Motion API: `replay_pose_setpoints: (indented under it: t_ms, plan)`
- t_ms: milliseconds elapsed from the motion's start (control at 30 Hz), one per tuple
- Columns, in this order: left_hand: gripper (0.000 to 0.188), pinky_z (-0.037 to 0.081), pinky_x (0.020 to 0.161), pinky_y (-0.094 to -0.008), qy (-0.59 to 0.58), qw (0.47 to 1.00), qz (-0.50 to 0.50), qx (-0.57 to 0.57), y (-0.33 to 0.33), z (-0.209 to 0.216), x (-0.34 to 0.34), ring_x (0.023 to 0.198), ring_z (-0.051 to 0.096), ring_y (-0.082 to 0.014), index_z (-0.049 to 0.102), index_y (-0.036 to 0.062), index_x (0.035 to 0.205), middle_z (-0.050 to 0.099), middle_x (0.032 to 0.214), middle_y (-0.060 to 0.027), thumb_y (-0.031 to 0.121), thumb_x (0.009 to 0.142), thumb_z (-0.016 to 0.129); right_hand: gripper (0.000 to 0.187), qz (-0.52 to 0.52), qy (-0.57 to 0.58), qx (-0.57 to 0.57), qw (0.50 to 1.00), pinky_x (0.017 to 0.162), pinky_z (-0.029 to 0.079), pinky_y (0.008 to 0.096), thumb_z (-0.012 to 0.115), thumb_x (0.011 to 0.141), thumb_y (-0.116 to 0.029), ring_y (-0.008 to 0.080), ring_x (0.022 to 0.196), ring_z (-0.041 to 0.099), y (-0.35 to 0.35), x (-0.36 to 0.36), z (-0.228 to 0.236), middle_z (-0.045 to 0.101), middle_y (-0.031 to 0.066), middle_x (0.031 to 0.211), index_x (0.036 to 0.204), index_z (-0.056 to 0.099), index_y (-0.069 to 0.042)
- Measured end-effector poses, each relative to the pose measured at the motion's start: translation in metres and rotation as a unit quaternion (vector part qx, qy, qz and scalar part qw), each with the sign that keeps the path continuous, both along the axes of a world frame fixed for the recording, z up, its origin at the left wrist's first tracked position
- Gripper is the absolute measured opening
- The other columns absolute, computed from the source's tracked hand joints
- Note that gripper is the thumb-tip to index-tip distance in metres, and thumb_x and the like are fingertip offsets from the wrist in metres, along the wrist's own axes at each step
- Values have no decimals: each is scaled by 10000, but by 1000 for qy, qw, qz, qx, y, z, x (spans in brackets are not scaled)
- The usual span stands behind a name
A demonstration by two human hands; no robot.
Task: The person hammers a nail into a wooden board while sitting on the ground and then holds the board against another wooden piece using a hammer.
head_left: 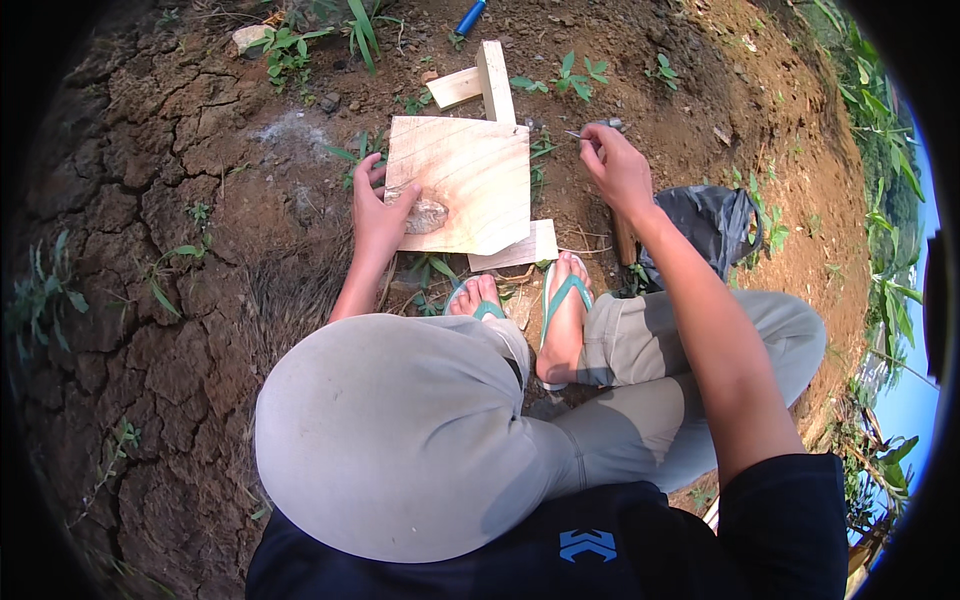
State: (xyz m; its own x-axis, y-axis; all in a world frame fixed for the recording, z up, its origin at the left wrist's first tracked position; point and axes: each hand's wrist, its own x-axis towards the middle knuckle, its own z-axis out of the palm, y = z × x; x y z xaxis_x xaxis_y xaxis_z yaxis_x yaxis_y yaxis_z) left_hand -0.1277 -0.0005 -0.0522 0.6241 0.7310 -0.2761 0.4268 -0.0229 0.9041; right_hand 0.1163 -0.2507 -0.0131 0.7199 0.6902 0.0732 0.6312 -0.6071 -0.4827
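Woodwork under way on cracked bare soil. Square plywood board (460, 180) laid flat at centre, resting on wooden battens (490, 80), one protruding at 12 o'clock, another (520, 248) showing at 5 o'clock. Left hand (375, 215) pressed on board's 9 o'clock edge, fingers curled over it, steadying. Right hand (615, 165) at 3 o'clock, just off the board, fingers pinched on a small thin metal object (585, 133), probably a nail. Grey stone (428, 215) resting on the board beside the left hand. No fastenings visible on the board; judged early stage, fixing not yet done.
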Motion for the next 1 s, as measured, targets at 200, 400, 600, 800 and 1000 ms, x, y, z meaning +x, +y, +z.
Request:
replay_pose_setpoints:
  t_ms: [200, 400, 600, 800, 1000]
  plan:
    - [701, 583, 877, -348, 2, 998, -25, 63, 5, -34, -11, 1101, 651, -229, 422, 28, 1463, 553, 1373, -193, 79, 869, 791, 138, 29, 113, 162, 980, 729, 545, 346, 707, 888, -144, 214, 750, 663, 121, -33, 19, 679, 102, 913, 989, 752, -61]
    - [684, 607, 735, -317, -12, 998, -32, -56, 7, 0, -5, 938, 688, -191, 420, 18, 1377, 544, 1316, -195, 63, 832, 833, 140, 48, 203, 214, 954, 777, 549, 351, 709, 900, -118, 226, 831, 678, 176, -60, -13, 703, 119, 938, 1003, 762, -39]
    - [689, 596, 691, -291, -32, 995, -25, -96, -8, -1, -13, 864, 679, -156, 405, -2, 1330, 564, 1249, -179, 74, 818, 859, 149, -12, 249, 247, 936, 795, 529, 364, 690, 966, -137, 252, 898, 676, 167, -77, -28, 699, 126, 986, 1055, 742, -30]
    - [673, 596, 737, -293, -90, 987, 37, -128, -37, -12, -12, 934, 671, -178, 370, -22, 1316, 545, 1248, -191, 59, 839, 837, 131, 5, 175, 233, 957, 813, 533, 384, 666, 982, -131, 303, 934, 684, 130, -71, -37, 710, 145, 1002, 1051, 703, -27]
    - [641, 598, 779, -292, -108, 984, 6, -144, -60, -11, -8, 961, 661, -178, 358, -17, 1313, 540, 1235, -178, 0, 854, 804, 128, 3, 187, 225, 956, 800, 547, 398, 650, 996, -124, 313, 931, 700, 125, -77, -39, 719, 152, 1003, 1083, 688, -37]
